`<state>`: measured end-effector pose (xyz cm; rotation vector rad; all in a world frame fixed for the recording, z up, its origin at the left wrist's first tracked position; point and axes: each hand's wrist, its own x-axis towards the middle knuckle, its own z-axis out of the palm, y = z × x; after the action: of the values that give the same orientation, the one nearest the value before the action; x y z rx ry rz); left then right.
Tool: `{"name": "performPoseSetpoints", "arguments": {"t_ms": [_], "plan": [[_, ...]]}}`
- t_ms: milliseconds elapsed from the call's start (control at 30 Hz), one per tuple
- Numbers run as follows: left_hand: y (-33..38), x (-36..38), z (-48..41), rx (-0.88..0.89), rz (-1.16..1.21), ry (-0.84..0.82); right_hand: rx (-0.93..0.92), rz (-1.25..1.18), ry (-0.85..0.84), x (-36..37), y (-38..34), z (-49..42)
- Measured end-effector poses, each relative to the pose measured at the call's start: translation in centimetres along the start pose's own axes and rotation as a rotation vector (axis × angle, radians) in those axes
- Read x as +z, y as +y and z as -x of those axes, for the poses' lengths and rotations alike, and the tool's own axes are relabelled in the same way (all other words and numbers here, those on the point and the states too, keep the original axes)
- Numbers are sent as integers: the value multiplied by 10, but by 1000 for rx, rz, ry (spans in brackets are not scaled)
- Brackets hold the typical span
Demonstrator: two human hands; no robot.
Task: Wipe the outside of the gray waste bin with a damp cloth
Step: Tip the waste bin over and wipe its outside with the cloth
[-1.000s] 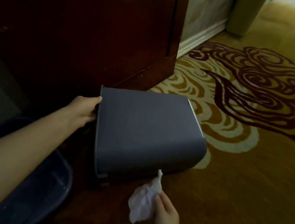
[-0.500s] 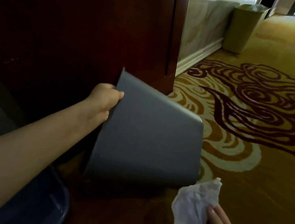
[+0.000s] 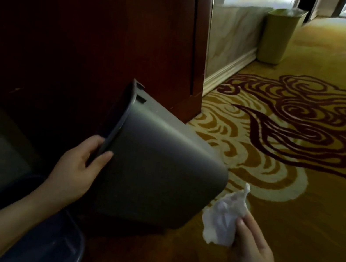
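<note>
Nearest, the right hand [image 3: 255, 249] pinched the crumpled cloth [image 3: 224, 218] just beside the gray waste bin [image 3: 156, 169], tilted above the carpet [image 3: 292, 209]. Left hand [image 3: 77, 167] fingers clamped only its rim, so wiping pressure might twist it loose.

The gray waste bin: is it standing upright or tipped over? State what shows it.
Tipped. The gray waste bin leans with its open rim up-left, gripped there by the left hand, its closed base pointing lower right toward the white cloth.
</note>
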<state>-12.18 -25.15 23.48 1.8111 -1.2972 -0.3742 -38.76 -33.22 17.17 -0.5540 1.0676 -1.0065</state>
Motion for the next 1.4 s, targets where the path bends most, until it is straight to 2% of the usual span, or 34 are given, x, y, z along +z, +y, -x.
{"name": "performPoseSetpoints", "arguments": {"t_ms": [67, 167, 233, 300, 333, 433, 467, 533, 633, 733, 900, 1033, 1200, 1400], "plan": [[-8, -3, 10, 17, -7, -40, -210, 122, -68, 17, -7, 5], [-16, -6, 23, 35, 19, -118, -639, 418, -337, 45, -7, 2], [-13, -9, 26, 25, 42, -191, -808, 648, -469, 65, -3, -4], [-2, -14, 25, -24, 72, -282, -925, 876, -482, 79, 2, -10], [4, -16, 20, -61, 124, -317, -937, 926, -473, 81, 5, -12], [39, -23, -9, -386, 477, -279, -925, 977, -468, 79, 17, -12], [54, -23, -22, -454, 533, -292, -929, 1001, -487, 79, 22, -9], [81, -20, -43, -509, 477, -281, -941, 1026, -500, 81, 31, -5], [100, -9, -50, -513, 435, -187, -916, 991, -445, 74, 36, -9], [104, 1, -54, -603, 388, -95, -818, 891, -284, 44, 46, -21], [105, 8, -53, -633, 428, -88, -671, 794, -111, 11, 52, -35], [109, 12, -53, -607, 513, -76, -694, 765, -64, 14, 29, -44], [102, 20, -47, -586, 669, -61, -839, 790, 65, 11, -2, -63], [74, 40, -33, -621, 797, -47, -882, 888, 142, 3, 5, -69]]}}
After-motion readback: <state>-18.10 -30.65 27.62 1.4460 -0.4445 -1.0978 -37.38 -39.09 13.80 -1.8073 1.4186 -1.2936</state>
